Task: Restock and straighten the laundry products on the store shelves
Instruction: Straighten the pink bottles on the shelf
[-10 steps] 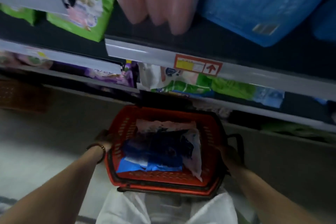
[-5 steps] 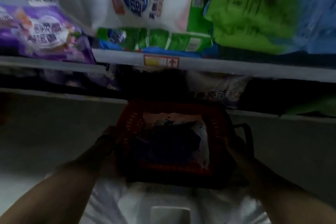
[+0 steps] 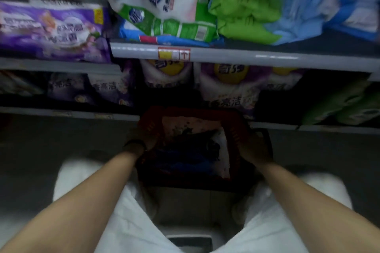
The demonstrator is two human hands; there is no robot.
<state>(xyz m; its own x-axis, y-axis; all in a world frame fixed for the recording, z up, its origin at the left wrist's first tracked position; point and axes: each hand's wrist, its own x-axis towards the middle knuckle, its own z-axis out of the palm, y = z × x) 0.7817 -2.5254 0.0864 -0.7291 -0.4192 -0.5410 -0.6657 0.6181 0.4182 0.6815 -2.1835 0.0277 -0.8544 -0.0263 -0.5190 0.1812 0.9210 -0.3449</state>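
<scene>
A red shopping basket (image 3: pixel 151 118) sits low in front of the bottom shelf, in shadow. It holds dark blue and pinkish-white laundry bags (image 3: pixel 193 146). My left hand (image 3: pixel 144 138) grips the basket's left rim; a dark band is on that wrist. My right hand (image 3: pixel 254 149) grips its right rim beside a black handle (image 3: pixel 267 135). Above, a white and green detergent bag (image 3: pixel 160 0) leans on a shelf. Purple bags (image 3: pixel 228 88) stand on the shelf behind the basket.
A purple pack (image 3: pixel 51 31) lies at the left, and green bags (image 3: pixel 246 4) and blue bags (image 3: pixel 329 2) at the right. A grey shelf edge (image 3: pixel 267 57) carries a red price tag (image 3: pixel 173 54). More green bags (image 3: pixel 339 107) are at the lower right. My white-clad knees frame the grey floor (image 3: pixel 51 139).
The view has dropped from the upper shelves to the lower ones. The basket has gone down toward the floor with both hands still on its rims, and my knees have come into view.
</scene>
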